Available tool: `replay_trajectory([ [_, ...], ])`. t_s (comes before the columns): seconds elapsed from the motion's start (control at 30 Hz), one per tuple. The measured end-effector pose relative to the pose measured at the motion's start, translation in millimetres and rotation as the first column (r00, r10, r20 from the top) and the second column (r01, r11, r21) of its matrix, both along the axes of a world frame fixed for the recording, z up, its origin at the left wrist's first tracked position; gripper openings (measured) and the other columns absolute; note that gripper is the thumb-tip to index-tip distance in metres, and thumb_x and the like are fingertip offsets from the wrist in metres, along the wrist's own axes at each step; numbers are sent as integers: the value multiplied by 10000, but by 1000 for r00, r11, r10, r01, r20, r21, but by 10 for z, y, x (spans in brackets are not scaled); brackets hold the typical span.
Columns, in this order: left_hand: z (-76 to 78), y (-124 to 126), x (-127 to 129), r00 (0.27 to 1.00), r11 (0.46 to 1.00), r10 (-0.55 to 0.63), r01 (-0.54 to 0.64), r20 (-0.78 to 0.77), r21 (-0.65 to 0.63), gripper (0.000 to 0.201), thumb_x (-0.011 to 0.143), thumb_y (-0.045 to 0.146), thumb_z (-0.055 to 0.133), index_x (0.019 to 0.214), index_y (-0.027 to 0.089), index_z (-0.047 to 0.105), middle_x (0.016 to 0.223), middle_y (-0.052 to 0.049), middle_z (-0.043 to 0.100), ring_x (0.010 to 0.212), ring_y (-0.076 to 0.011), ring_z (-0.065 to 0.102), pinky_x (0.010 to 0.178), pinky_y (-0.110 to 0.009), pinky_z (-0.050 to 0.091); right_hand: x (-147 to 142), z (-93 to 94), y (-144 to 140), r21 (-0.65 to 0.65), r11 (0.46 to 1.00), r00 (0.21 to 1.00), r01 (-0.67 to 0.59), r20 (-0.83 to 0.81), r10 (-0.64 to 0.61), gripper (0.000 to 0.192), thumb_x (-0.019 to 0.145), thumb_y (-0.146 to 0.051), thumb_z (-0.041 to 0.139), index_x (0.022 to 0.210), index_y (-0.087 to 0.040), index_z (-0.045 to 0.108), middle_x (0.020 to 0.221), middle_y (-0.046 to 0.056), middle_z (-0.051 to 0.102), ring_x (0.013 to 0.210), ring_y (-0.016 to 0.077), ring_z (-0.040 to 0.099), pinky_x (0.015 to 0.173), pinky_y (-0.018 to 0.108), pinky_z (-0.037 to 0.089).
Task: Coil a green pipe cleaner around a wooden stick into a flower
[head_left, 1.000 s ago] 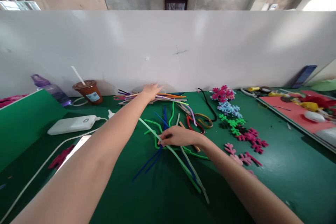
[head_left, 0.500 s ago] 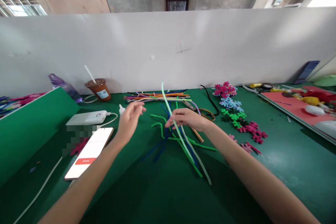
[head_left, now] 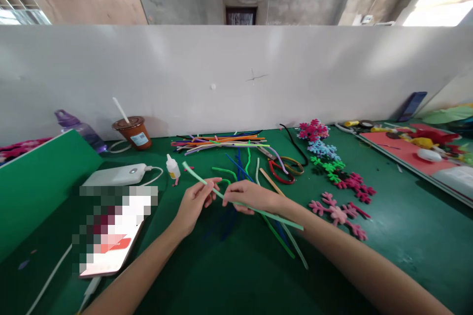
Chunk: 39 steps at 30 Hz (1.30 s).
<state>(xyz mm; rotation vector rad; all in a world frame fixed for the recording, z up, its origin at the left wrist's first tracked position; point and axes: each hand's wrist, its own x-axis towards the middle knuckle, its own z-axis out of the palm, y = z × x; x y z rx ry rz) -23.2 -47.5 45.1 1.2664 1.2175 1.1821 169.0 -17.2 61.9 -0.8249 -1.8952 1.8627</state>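
Observation:
A pale green pipe cleaner (head_left: 194,173) runs slantwise through both hands above the table. My left hand (head_left: 197,202) pinches it near its upper left end. Close beside it, my right hand (head_left: 249,197) is closed around the middle, and the other end sticks out past the wrist. Beneath the hands lie loose blue pipe cleaners (head_left: 239,165) and green pipe cleaners (head_left: 279,241), partly covered by the fingers. Just behind the right hand are a wooden stick (head_left: 271,181) and red-handled scissors (head_left: 281,177).
Behind lies a bundle of coloured pipe cleaners (head_left: 221,141). Fuzzy snowflake shapes (head_left: 338,214) line the right. On the left are a glue bottle (head_left: 172,167), a power bank (head_left: 114,175), a phone (head_left: 114,246) and a drink cup (head_left: 133,133). A white partition (head_left: 166,78) stands behind.
My left hand has come right and down and now grips the pale green pipe cleaner. The right hand has lowered, tilting the pipe cleaner flatter. The view has shifted slightly.

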Motion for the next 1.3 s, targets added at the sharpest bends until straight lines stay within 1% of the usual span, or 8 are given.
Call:
replay_trajectory([
  [0.1,7,-9,5,992,997,-3,13,127,-73,332,818,466,598,846,144,675,576,17,493,491,-78,414,433,-198,276,-34,50,-34,237,970,976,-45,218,-8,266,913,-341,420,853,-177,620,505,-61,502,412,69,458,461,185,371],
  [0.23,1,-1,-1,936,993,15,27,351,-115,287,785,408,669,854,129,665,582,19,507,483,-64,437,428,-183,322,279,170,183,639,767,796,59,434,-422,350,934,-390,372,818,-174,622,634,5,607,578,116,555,564,215,381],
  [0.33,-24,9,-21,900,993,0,50,436,-103,261,762,361,705,874,129,665,660,4,553,538,-67,492,477,-183,394,594,181,342,721,689,638,70,499,-586,301,904,-399,433,829,-174,617,778,70,644,695,175,585,583,248,350],
  [0.57,-13,-44,-49,848,955,-191,277,495,-106,182,765,316,711,823,149,663,655,5,580,553,-70,535,522,-185,426,788,68,212,709,702,438,-61,651,-620,142,799,-280,579,720,-163,594,736,97,652,683,229,613,559,266,320],
  [0.73,-1,-128,-56,801,869,-376,480,467,-123,238,775,369,695,743,134,674,517,2,566,456,-78,522,479,-193,394,808,123,119,778,625,398,-63,594,-699,186,899,-310,428,925,-182,562,848,88,662,767,225,620,586,267,326],
  [0.93,18,-202,-43,746,746,-547,640,379,-182,255,782,359,688,802,105,705,638,-77,678,519,-144,621,540,-257,477,753,20,35,748,652,421,-126,635,-647,133,828,-147,481,948,-156,537,882,116,662,768,237,632,590,273,316],
  [1.2,7,-206,10,733,739,-604,662,314,-125,197,832,297,645,871,115,709,728,-75,707,719,-180,667,779,-334,488,848,40,160,743,669,483,-9,589,-648,217,866,-161,388,1024,-151,536,1027,112,642,894,207,603,676,261,351],
  [1.3,-7,-209,10,730,746,-616,662,297,-79,181,857,272,614,900,123,708,736,-71,706,749,-185,663,798,-340,462,843,102,141,688,726,546,-3,609,-575,238,905,-292,388,1010,-159,554,964,82,651,814,178,604,634,245,356],
])
